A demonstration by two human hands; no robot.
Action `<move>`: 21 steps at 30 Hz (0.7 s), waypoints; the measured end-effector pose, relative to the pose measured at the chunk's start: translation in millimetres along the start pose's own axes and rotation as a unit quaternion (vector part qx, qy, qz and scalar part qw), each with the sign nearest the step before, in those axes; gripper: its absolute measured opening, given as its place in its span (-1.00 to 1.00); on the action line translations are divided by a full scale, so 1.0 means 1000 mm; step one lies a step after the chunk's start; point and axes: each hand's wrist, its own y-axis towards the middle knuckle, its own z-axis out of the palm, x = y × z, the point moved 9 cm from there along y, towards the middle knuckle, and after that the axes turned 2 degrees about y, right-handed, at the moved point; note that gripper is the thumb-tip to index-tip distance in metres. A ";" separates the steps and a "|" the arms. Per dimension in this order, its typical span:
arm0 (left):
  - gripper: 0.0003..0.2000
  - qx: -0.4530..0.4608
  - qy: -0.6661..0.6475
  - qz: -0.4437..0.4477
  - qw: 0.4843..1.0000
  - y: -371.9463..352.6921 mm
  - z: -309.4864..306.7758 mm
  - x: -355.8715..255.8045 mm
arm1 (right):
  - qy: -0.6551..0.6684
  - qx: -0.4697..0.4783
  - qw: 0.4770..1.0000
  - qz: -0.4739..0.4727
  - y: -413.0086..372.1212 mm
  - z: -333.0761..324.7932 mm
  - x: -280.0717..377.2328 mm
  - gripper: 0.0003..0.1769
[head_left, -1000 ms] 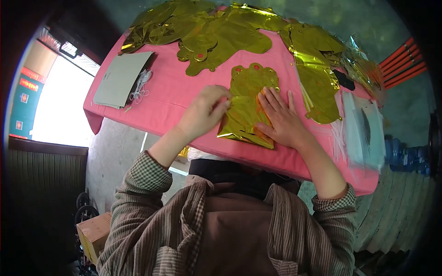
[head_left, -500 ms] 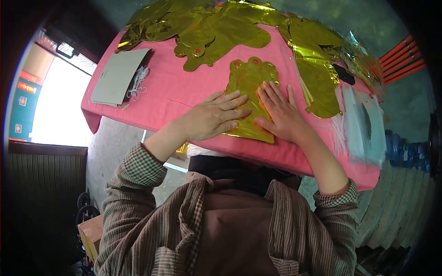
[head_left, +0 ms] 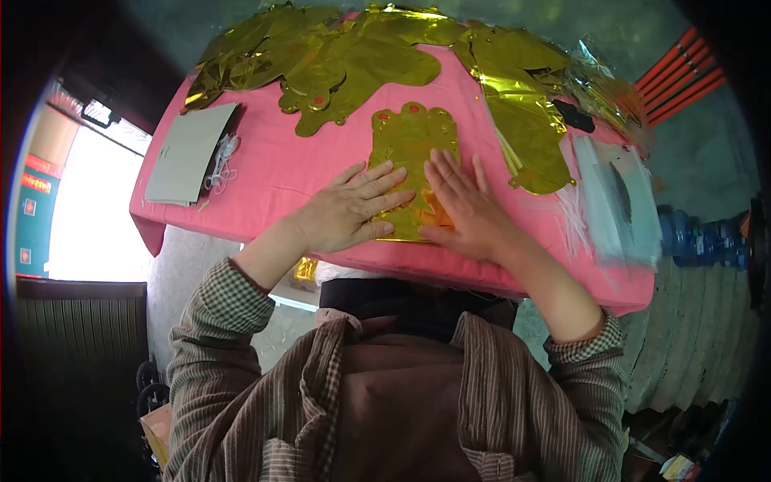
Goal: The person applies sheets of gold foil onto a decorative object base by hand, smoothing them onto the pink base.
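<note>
A gold foil balloon (head_left: 411, 138), deflated and folded into a flat rectangle with a scalloped far end and small red dots, lies near the table's front edge. My left hand (head_left: 349, 210) rests flat over its left side, fingers stretched toward the middle. Across from it, my right hand (head_left: 470, 213) presses on the right side, its fingers spread and pointing away from me. Both palms cover parts of the foil's lower edges.
More flat gold foil balloons (head_left: 373, 72) overlap along the far side of the pink-covered table (head_left: 273, 169). Grey card sheets (head_left: 189, 157) and a bundle of white string (head_left: 222, 163) lie left. At right are white straws (head_left: 572, 210), clear plastic bags (head_left: 614, 205) and a black item (head_left: 573, 117).
The whole view has shifted, with the table tilting slightly. The folded foil balloon now sits straighter before me. My hands stay flat on it; the right has slid a little lower along its edge.
</note>
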 end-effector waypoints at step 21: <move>-0.43 0.009 0.013 0.001 1.000 0.001 0.004 0.003 | -0.074 0.043 0.985 0.147 -0.024 -0.012 -0.045 -0.04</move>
